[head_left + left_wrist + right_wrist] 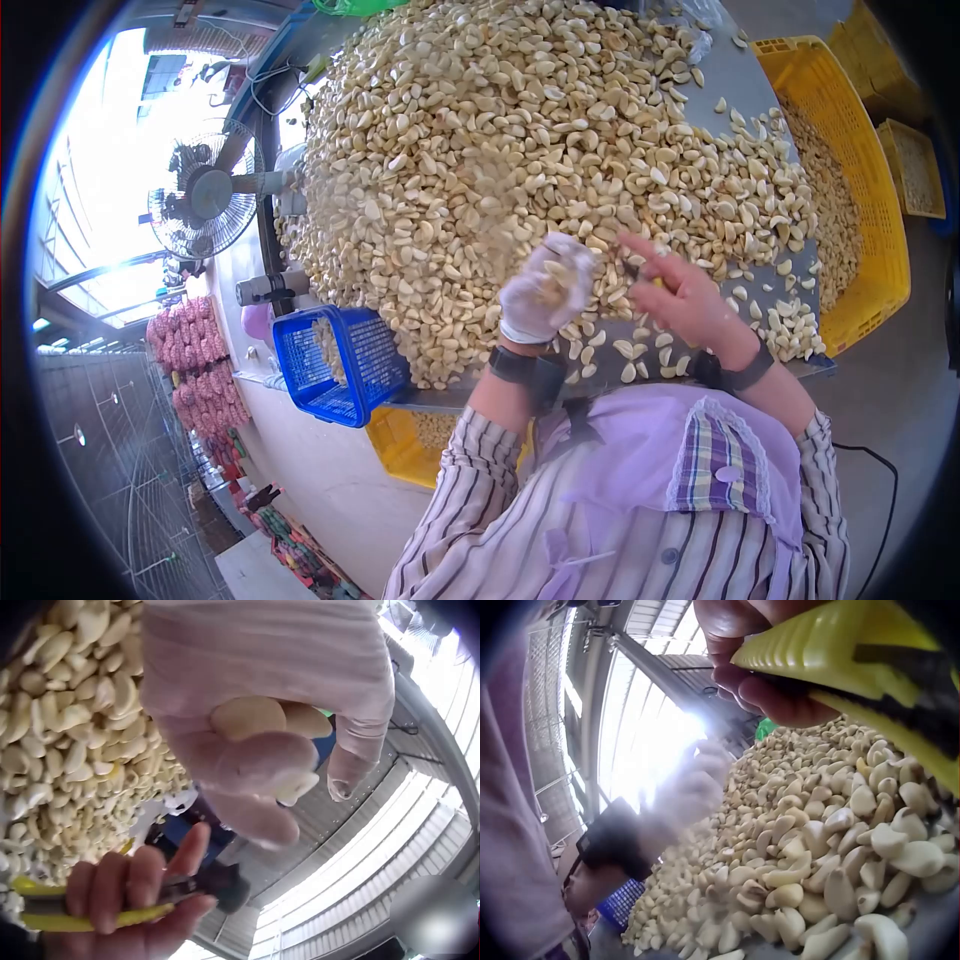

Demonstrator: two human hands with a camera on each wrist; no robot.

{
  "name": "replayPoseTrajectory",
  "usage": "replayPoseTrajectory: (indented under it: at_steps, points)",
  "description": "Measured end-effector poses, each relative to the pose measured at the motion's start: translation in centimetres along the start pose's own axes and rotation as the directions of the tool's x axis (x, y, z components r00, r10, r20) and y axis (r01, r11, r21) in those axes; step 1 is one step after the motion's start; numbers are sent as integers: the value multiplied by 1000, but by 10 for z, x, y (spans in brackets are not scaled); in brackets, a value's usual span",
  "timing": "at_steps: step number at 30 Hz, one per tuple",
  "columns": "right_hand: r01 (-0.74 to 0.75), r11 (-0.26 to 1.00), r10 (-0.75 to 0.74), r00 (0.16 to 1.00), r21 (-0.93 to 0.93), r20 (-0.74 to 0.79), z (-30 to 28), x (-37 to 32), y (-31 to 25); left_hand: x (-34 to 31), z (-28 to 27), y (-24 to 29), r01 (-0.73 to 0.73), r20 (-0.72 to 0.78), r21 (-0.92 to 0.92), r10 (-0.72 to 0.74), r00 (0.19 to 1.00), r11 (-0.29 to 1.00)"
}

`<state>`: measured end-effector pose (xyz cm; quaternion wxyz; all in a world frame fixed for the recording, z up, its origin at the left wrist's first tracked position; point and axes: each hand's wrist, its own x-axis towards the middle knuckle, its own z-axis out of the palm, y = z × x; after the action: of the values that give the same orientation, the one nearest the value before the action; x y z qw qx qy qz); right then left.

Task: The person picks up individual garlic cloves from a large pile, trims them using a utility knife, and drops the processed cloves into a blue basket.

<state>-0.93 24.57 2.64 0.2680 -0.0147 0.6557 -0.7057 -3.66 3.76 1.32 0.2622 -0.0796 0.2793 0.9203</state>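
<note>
A broad heap of peeled garlic cloves (470,170) covers the grey table. My left hand (548,290), in a white glove, is over the near edge of the heap. In the left wrist view its curled fingers and palm hold a few garlic cloves (247,718). My bare right hand (690,305) is just to the right of it, gripping pliers (97,919) with yellow handles and a dark head. The head of the pliers points toward the gloved fingers, a short gap apart. In the right wrist view the yellow handles fill the upper right.
A blue basket (340,365) with some cloves sits at the table's left edge. Yellow crates (880,220) with cloves stand to the right, and another yellow crate (395,445) sits below the table's near edge. A fan (210,193) stands at the left.
</note>
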Motion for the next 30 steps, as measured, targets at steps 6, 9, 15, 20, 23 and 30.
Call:
replayPoseTrajectory:
  at_steps: [6,9,15,20,23,30]
  points:
    - [-12,943,74,982,332,-175,-11,1,14,71,-42,82,-9,-254,933,677,690,360]
    - [-67,950,123,978,305,-168,-9,5,19,105,-58,107,329,-68,885,605,793,-331]
    - [-39,923,152,950,382,-271,-18,3,35,88,-42,86,134,34,937,464,885,-323]
    - [10,893,141,943,450,-301,-29,10,42,45,-32,-21,-60,290,679,193,937,-732]
    - [-21,879,194,929,476,-317,-28,9,36,22,9,-47,-99,-29,876,-256,966,-472]
    - [93,874,131,900,477,-415,-43,-3,24,3,-26,30,-130,230,954,384,894,-270]
